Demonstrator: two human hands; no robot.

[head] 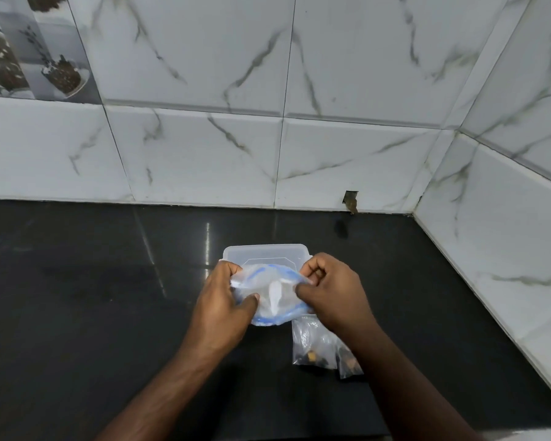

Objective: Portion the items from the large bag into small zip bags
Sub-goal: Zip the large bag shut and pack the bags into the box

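Small zip bag [274, 294] with blue zip line held above the clear plastic container [264, 253], mouth pulled open. Left hand [223, 300] pinches its left edge, right hand [331, 288] its right edge; both grips closed on the plastic. Filled small bags [315, 345] (dark contents) lie just beside, on the black surface [77, 297].

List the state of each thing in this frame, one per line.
zip bag: mouth pulled open, held above the counter by both hands.
left hand: pinches the bag's left rim.
right hand: pinches the bag's right rim.
plastic container: lid on, behind the bag.
small bags: lying flat on the counter, dark items inside.
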